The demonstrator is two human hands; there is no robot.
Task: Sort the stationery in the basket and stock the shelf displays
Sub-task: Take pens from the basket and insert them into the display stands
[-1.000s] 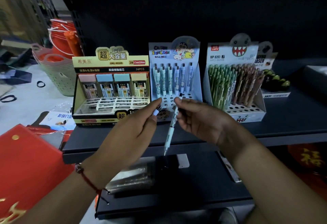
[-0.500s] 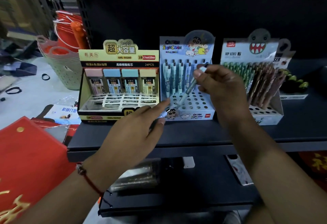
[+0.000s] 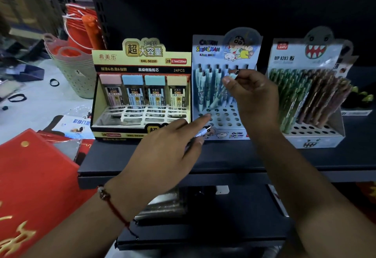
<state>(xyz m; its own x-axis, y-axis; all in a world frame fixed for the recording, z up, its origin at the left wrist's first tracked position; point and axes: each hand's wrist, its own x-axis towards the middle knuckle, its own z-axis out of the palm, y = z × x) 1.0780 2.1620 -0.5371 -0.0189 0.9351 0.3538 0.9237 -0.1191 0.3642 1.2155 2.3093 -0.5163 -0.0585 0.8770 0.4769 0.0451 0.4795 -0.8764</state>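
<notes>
- Your right hand (image 3: 252, 96) pinches a pale blue pen (image 3: 220, 97) near its clip end, thumb and fingers closed on the barrel; the tip points down-left toward the open holes of the cartoon pen display (image 3: 223, 119).
- That display stands mid-shelf (image 3: 223, 156), just beside the lead-refill box (image 3: 142, 94) on its left; the monster-print pencil display (image 3: 313, 103) stands to the right.
- Your left hand (image 3: 162, 156) hovers at the display's front-left corner, forefinger extended toward a hole, remaining fingers curled round a second pen (image 3: 201, 132) whose silver end pokes out.
- Risk: the pen is tilted, not upright. If you push it in at this angle, the tip may catch a hole rim or knock the neighbouring pens in the back rows.
- Risk: the display looks like light card; pressing down could slide it toward the shelf's back edge. The left forefinger seems placed to steady it.
- Risk: the left hand's hold looks loose; the spare pen could slip onto the shelf.
- Pen tip contact with a hole: cannot tell.
</notes>
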